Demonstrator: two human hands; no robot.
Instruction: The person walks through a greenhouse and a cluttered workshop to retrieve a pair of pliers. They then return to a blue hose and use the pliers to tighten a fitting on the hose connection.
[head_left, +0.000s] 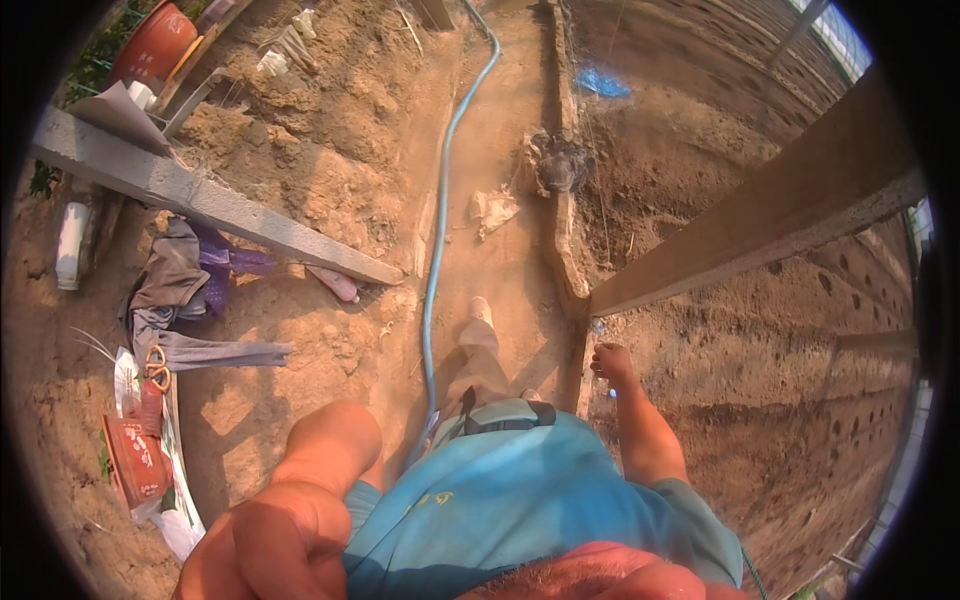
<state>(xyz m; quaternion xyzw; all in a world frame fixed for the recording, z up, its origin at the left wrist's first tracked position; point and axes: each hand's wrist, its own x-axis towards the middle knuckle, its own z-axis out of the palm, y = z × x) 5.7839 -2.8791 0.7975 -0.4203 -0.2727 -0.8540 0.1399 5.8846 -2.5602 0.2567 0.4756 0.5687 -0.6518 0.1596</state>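
The step in hand seems to be a walk along the dirt path (515,95); to do it well, I would set each foot flat on bare soil, between the blue hose (440,205) at the left edge and the raised border at the right edge, and lift the toe over the pale scrap (493,208) lying ahead. The right hand (612,366) is over the right edge with its fingers curled; whether it encloses something small, I cannot tell. Nearest to it is the right concrete beam (740,220), whose foot meets that edge just beyond the hand, so the arm should pass with care. The left arm (300,480) is bent at lower left, but the state of its hand I cannot tell. Counted: one hose, one shoe (482,312) visible, two large concrete beams, the second one (220,205) leaning across the left side, two red-brown planters (140,462), one pair of orange-handled scissors (157,368), one white bottle (72,245), one pink bottle (336,284), and one black plastic bundle (562,165) on the right border.
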